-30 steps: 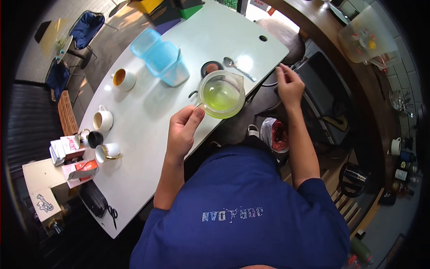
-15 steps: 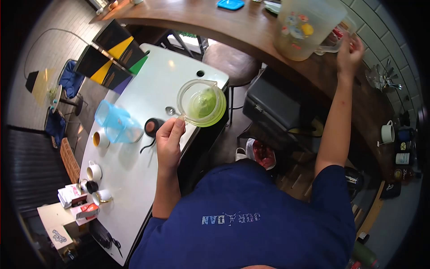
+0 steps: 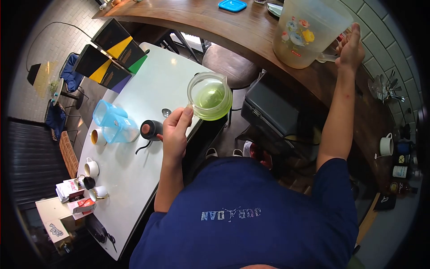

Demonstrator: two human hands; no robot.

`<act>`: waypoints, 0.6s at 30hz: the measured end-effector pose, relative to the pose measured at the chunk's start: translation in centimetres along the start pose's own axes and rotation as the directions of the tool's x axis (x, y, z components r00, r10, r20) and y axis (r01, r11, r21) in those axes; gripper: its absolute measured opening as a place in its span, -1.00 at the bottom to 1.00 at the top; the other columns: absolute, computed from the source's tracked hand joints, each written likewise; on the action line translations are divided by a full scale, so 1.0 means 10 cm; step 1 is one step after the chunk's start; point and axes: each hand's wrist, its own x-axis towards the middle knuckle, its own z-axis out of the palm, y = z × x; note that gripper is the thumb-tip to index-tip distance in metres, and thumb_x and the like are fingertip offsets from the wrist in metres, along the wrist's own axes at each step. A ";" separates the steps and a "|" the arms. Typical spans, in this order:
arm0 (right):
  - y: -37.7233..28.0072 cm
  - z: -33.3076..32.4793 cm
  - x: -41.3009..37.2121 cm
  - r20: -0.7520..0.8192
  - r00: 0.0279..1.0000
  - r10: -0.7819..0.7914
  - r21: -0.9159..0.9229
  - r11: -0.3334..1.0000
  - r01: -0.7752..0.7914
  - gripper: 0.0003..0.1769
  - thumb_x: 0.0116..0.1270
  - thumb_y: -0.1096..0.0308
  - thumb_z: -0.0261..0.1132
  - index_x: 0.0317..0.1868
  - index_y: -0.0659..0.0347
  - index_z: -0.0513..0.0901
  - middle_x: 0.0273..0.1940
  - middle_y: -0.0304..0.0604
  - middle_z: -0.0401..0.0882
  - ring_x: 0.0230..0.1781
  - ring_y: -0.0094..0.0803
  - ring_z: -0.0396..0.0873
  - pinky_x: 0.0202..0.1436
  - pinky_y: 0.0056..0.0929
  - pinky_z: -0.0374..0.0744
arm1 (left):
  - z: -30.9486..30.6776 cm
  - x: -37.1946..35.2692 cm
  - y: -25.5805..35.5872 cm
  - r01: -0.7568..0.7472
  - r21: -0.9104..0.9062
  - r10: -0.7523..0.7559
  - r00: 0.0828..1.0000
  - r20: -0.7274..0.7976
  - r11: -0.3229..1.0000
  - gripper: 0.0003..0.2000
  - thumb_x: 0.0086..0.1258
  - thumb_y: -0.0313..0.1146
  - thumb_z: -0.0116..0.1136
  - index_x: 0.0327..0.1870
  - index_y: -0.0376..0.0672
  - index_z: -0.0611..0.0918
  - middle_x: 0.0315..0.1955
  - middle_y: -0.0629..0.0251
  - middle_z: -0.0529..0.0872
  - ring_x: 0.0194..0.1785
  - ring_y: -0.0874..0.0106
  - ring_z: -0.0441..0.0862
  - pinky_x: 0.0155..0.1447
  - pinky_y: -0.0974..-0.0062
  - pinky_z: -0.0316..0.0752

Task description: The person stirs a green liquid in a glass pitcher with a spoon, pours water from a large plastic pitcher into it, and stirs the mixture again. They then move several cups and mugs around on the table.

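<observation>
Since the earlier frames the right hand (image 3: 350,47) has swung from the table edge up to the far counter and settled on the jug handle, while the left hand (image 3: 175,134) has carried its glass pitcher (image 3: 209,96) a little to the right, past the table's edge.

That left hand is closed, thumb on top and fingers curled under, pinching the pitcher's small handle at its near-left rim. The pitcher is round, clear and thin-walled, with a pouring lip, and pale green liquid lies in its bottom. It hangs in the air just beyond the fingertips, between the white table (image 3: 148,85) and the wooden counter (image 3: 233,27), well apart from the right hand.

At far right, the right hand is wrapped on the clear handle of a plastic jug (image 3: 309,27). This jug is tall, cloudy and translucent, printed with coloured flowers, and stands on the curved, glossy brown counter.

Just left of the left hand, a small black kettle (image 3: 151,130) with a thin spout sits on the smooth table, with a metal spoon (image 3: 166,112) beyond it. Farther left are translucent blue containers (image 3: 112,122) and a cup of brown drink (image 3: 97,137). A round dark stool (image 3: 228,62) stands beyond the pitcher, and a flat blue lid (image 3: 232,5) lies on the counter.
</observation>
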 end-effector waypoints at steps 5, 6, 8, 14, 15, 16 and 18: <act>-0.16 0.00 -0.15 -0.028 0.998 -0.057 0.040 0.997 0.058 -0.48 0.25 -0.12 0.34 -0.53 0.18 0.49 -0.72 -0.39 0.28 -0.78 -0.72 0.18 -0.73 -0.70 0.15 | -0.14 0.05 0.10 -0.010 0.010 0.009 0.999 0.034 1.000 -0.68 0.47 -0.22 0.11 -0.52 -0.18 0.50 -0.59 0.56 0.32 -0.44 0.69 0.18 -0.32 0.65 0.11; -0.22 -0.02 -0.18 -0.020 0.998 -0.065 0.041 0.997 0.066 -0.48 0.25 -0.12 0.34 -0.53 0.18 0.49 -0.72 -0.39 0.28 -0.78 -0.72 0.18 -0.73 -0.70 0.15 | -0.17 0.07 0.10 -0.016 0.002 0.016 0.999 0.030 1.000 -0.68 0.47 -0.22 0.11 -0.52 -0.18 0.50 -0.59 0.56 0.32 -0.44 0.69 0.18 -0.32 0.65 0.11; -0.31 -0.08 -0.16 -0.015 0.997 -0.069 0.043 0.997 0.070 -0.48 0.30 -0.10 0.31 -0.59 0.09 0.37 -0.72 -0.43 0.23 -0.78 -0.69 0.16 -0.73 -0.65 0.14 | -0.23 0.13 0.08 -0.011 -0.001 0.011 0.999 0.051 1.000 -0.68 0.47 -0.21 0.11 -0.52 -0.17 0.52 -0.59 0.58 0.31 -0.45 0.69 0.17 -0.34 0.65 0.10; -0.84 -0.21 -0.34 -0.002 1.000 -0.014 0.044 0.999 0.014 -0.44 0.37 -0.16 0.18 -0.59 0.02 0.24 -0.71 -0.48 0.01 -0.74 -0.67 -0.05 -0.68 -0.58 -0.04 | -0.38 0.32 0.01 0.027 -0.043 -0.022 0.994 0.102 0.999 -0.68 0.47 -0.21 0.11 -0.52 -0.16 0.51 -0.61 0.60 0.29 -0.47 0.70 0.13 -0.38 0.65 0.04; -0.90 -0.25 -0.38 -0.002 1.000 -0.016 0.038 0.999 0.016 -0.44 0.37 -0.16 0.18 -0.59 0.02 0.24 -0.71 -0.48 0.01 -0.74 -0.67 -0.05 -0.68 -0.58 -0.04 | -0.39 0.34 -0.02 0.030 -0.048 -0.025 0.994 0.105 0.998 -0.68 0.47 -0.21 0.11 -0.52 -0.16 0.51 -0.61 0.60 0.29 -0.47 0.70 0.13 -0.38 0.65 0.04; -0.94 -0.29 -0.42 0.007 1.000 0.010 0.054 0.998 -0.010 -0.44 0.38 -0.18 0.17 -0.58 0.03 0.25 -0.70 -0.49 0.00 -0.73 -0.67 -0.06 -0.66 -0.59 -0.04 | -0.39 0.37 -0.05 0.031 -0.053 -0.025 0.994 0.109 0.998 -0.68 0.47 -0.21 0.11 -0.53 -0.16 0.50 -0.61 0.60 0.29 -0.47 0.70 0.12 -0.39 0.64 0.04; -1.00 -0.36 -0.51 0.017 0.999 0.037 0.065 0.997 -0.038 -0.44 0.38 -0.19 0.15 -0.57 0.03 0.26 -0.70 -0.49 -0.02 -0.73 -0.67 -0.06 -0.65 -0.59 -0.04 | -0.39 0.41 -0.07 0.036 -0.059 -0.029 0.993 0.113 0.998 -0.68 0.47 -0.21 0.11 -0.53 -0.16 0.50 -0.61 0.60 0.29 -0.47 0.70 0.11 -0.39 0.64 0.03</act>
